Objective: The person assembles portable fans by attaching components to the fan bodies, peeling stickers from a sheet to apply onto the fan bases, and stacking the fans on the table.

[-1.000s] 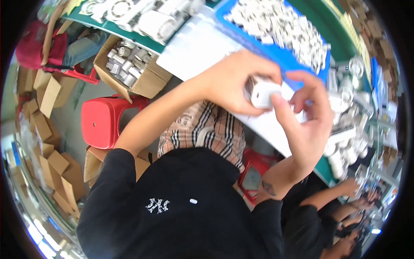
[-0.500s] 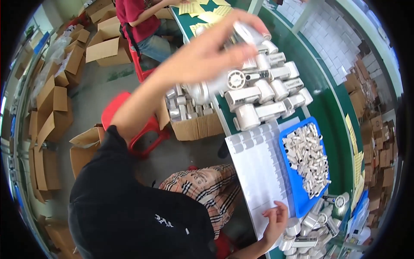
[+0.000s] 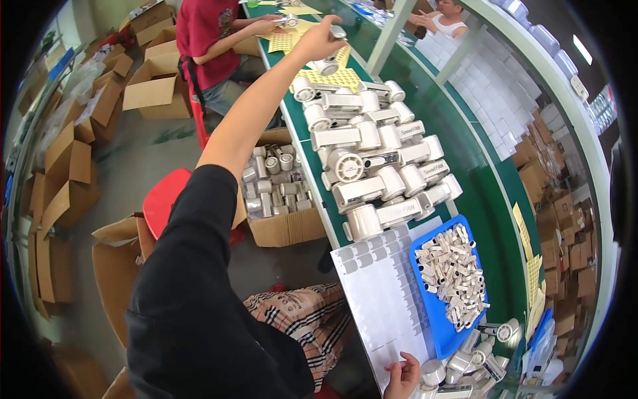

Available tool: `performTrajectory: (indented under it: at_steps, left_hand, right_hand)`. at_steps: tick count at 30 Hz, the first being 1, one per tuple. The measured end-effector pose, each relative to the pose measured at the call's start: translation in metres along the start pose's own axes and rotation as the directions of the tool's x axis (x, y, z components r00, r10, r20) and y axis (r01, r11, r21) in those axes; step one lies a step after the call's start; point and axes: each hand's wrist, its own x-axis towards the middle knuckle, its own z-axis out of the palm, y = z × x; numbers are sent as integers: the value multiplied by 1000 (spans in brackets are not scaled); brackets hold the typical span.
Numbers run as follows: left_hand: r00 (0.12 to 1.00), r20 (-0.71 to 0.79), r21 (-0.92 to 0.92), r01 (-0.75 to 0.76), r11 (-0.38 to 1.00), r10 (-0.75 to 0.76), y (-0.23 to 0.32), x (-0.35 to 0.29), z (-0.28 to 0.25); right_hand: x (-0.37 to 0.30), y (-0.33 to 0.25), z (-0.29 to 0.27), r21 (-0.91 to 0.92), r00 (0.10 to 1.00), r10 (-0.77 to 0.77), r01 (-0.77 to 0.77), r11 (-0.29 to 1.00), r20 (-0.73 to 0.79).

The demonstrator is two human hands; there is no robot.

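Note:
My left hand (image 3: 319,41) is stretched out over the far end of the table. Its fingers are closed around a white handheld fan (image 3: 325,65), whose round head shows below the palm. Just nearer than this hand lies a stacked pile of white handheld fans (image 3: 372,136), in rows on the green table. My right hand (image 3: 403,378) is at the near end of a white sheet with grey shapes (image 3: 382,299). Its fingers are loosely curved and apart, with nothing seen in them.
A blue tray (image 3: 435,326) of small white parts stands beside the sheet. More fans (image 3: 465,366) lie heaped at the near right. Left of the table sits a carton (image 3: 286,229) of fans. Beyond are yellow sticker sheets (image 3: 339,78) and a person in a red shirt (image 3: 209,33).
My left hand has moved away from me, from above the fan pile to beyond its far end, with a fan in it. The view has shifted; my right hand stays near the sheet.

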Motion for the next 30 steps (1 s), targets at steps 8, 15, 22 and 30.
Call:
performTrajectory:
  at_steps: [8, 15, 22, 30]
  left_hand:
    - [962, -272, -7, -5, 1000, 3, -14, -39, 39]
    - [955, -5, -64, 296, 953, -297, -29, -86, 30]
    - [935, 182, -53, 320, 946, -306, -28, -95, 21]
    - [982, -157, 75, 117, 990, -104, -6, -86, 1]
  right_hand:
    - [-5, 1, -6, -53, 999, 48, -48, 997, -1]
    - [1, -14, 8, -125, 996, 92, -92, 988, -6]
    - [3, -22, 8, -286, 995, 99, -95, 954, 0]
    - [-12, -13, -33, -411, 953, -200, 91, 907, -230]
